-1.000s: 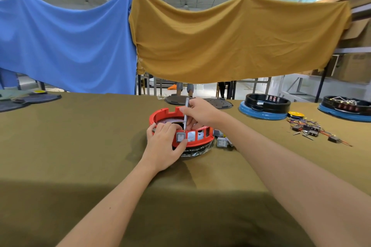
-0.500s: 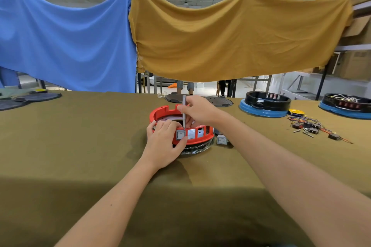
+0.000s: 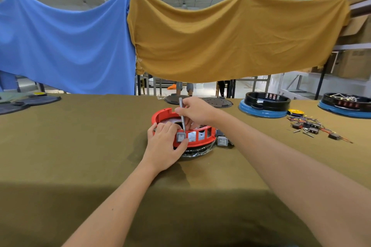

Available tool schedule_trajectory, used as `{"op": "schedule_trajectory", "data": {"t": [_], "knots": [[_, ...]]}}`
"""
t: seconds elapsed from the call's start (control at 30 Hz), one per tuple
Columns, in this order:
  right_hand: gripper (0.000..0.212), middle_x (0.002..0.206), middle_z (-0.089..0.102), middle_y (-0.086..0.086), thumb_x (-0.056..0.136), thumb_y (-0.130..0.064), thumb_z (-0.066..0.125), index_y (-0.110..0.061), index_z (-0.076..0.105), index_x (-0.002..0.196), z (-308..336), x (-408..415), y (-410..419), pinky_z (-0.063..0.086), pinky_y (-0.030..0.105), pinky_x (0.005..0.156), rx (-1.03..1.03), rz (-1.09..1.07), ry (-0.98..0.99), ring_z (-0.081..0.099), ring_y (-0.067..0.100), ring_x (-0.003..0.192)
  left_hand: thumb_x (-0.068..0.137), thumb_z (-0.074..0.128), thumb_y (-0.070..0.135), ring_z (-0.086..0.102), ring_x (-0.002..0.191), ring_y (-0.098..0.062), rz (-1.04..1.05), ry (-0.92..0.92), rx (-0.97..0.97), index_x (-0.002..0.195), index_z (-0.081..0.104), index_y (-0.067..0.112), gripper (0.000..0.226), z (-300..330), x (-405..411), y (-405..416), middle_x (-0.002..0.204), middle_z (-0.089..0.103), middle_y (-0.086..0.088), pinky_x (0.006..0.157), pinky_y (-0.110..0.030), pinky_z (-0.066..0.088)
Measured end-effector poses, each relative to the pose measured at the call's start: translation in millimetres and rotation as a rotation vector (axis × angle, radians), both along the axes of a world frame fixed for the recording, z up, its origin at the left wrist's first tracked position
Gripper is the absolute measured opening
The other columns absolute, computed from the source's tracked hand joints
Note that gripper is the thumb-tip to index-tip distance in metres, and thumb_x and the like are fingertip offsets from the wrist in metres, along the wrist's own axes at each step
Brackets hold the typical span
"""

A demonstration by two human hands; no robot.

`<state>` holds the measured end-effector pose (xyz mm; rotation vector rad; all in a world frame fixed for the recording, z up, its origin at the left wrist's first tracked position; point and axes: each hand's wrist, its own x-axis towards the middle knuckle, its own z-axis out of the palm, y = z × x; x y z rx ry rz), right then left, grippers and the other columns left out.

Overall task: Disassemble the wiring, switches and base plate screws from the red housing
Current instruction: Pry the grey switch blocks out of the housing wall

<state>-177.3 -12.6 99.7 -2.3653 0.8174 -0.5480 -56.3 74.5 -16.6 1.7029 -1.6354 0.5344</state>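
Observation:
A round red housing (image 3: 202,139) sits on the olive table cloth (image 3: 80,146) at the middle. My left hand (image 3: 164,146) grips its near left rim, thumb lying below a grey switch (image 3: 180,137) set in the front wall. Above the housing my right hand (image 3: 193,111) holds a thin grey screwdriver (image 3: 182,115) almost upright, its tip down just behind that switch. Another grey switch (image 3: 222,141) lies loose on the cloth at the housing's right side. The housing's inside is mostly hidden by my hands.
Loose wires, switches and screws (image 3: 313,126) lie at the right. Two black-and-blue housings (image 3: 265,106) (image 3: 345,106) stand at the back right, a yellow disc (image 3: 295,111) between them. Dark round plates (image 3: 217,102) lie behind the red housing, and dark parts (image 3: 26,101) at the far left.
Both hands stay on the red housing. The screwdriver has tilted slightly and its tip has shifted a little within the housing.

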Motion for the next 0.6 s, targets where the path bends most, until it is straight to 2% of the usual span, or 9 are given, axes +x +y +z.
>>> {"op": "schedule_trajectory", "data": {"t": [0.1, 0.17, 0.33, 0.43, 0.6], "knots": [[0.024, 0.081, 0.069, 0.01, 0.103, -0.025, 0.052, -0.002, 0.056, 0.101, -12.9, -10.5, 9.6, 0.062, 0.032, 0.065, -0.084, -0.002, -0.137, 0.071, 0.022, 0.07, 0.089, 0.037, 0.057, 0.05, 0.106, -0.012, 0.001, -0.008, -0.001, 0.107, 0.058, 0.025, 0.043, -1.0, -1.0, -0.2, 0.102, 0.056, 0.013, 0.111, -0.039, 0.023], [0.024, 0.083, 0.069, 0.01, 0.103, -0.026, 0.052, -0.003, 0.057, 0.099, -19.0, -16.8, 13.8, 0.062, 0.04, 0.073, -0.096, -0.007, -0.195, 0.07, 0.022, 0.072, 0.089, 0.037, 0.057, 0.05, 0.107, -0.012, 0.006, -0.019, -0.001, 0.107, 0.058, 0.025, 0.043, -0.9, -1.2, -0.6, 0.104, 0.057, 0.013, 0.111, -0.037, 0.022], [0.022, 0.09, 0.068, 0.019, 0.103, -0.029, 0.051, -0.009, 0.057, 0.096, -17.8, -17.8, 19.8, 0.056, 0.055, 0.079, -0.148, 0.005, -0.153, 0.067, 0.039, 0.085, 0.089, 0.039, 0.057, 0.051, 0.106, -0.013, 0.018, -0.026, -0.009, 0.106, 0.058, 0.024, 0.042, -0.9, -1.5, -0.7, 0.103, 0.058, 0.012, 0.109, -0.034, 0.019], [0.021, 0.088, 0.069, 0.018, 0.103, -0.028, 0.052, -0.012, 0.056, 0.09, -10.8, -14.0, 19.3, 0.058, 0.052, 0.078, -0.166, 0.04, -0.087, 0.069, 0.035, 0.082, 0.089, 0.038, 0.057, 0.051, 0.104, -0.013, 0.025, -0.028, 0.0, 0.105, 0.058, 0.023, 0.042, -1.5, -0.7, -0.9, 0.099, 0.055, 0.013, 0.109, -0.035, 0.021], [0.016, 0.08, 0.069, 0.01, 0.103, -0.024, 0.052, -0.014, 0.055, 0.09, -0.2, -10.4, 10.1, 0.063, 0.038, 0.069, -0.077, 0.071, -0.029, 0.073, 0.026, 0.074, 0.089, 0.037, 0.057, 0.049, 0.103, -0.014, 0.031, -0.031, 0.009, 0.104, 0.057, 0.023, 0.043, -1.7, -0.5, -0.2, 0.1, 0.055, 0.012, 0.109, -0.036, 0.022]]}}
